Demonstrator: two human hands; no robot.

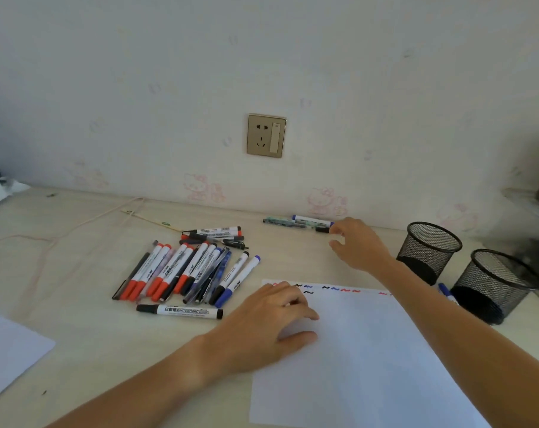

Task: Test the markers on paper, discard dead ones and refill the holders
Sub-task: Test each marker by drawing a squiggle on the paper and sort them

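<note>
Your left hand [271,322] lies nearest, flat on the white sheet of test paper [363,359] with fingers relaxed and spread, pinning its upper left corner and holding nothing. Farther out, your right hand [359,245] reaches toward the wall; its thumb and fingers are apart and loosely curved, with no marker held, and the fingertips sit at the near end of a small separate group of pens [299,222], a blue-capped white marker and a greenish pen among them, lying close to the wall. A short black piece, perhaps a cap [322,230], sits just beside the fingertips; whether they touch it, you cannot tell. Judging from the squiggles in black, blue and red [333,288] along the paper's top edge, testing is well under way, and this little group looks like a set-aside lot, though which lot is not clear. To do this step well, keep the left palm pressing so the sheet does not slide, and pinch one barrel at a time near its middle rather than sweeping several. Leftward lies the main heap of red, black and blue whiteboard markers [188,270], with one black-capped marker [180,312] lying across its near side. Two black wire-mesh holders [428,251] stand to your right, seemingly without markers, with a blue marker [445,292] between them and the paper.
</note>
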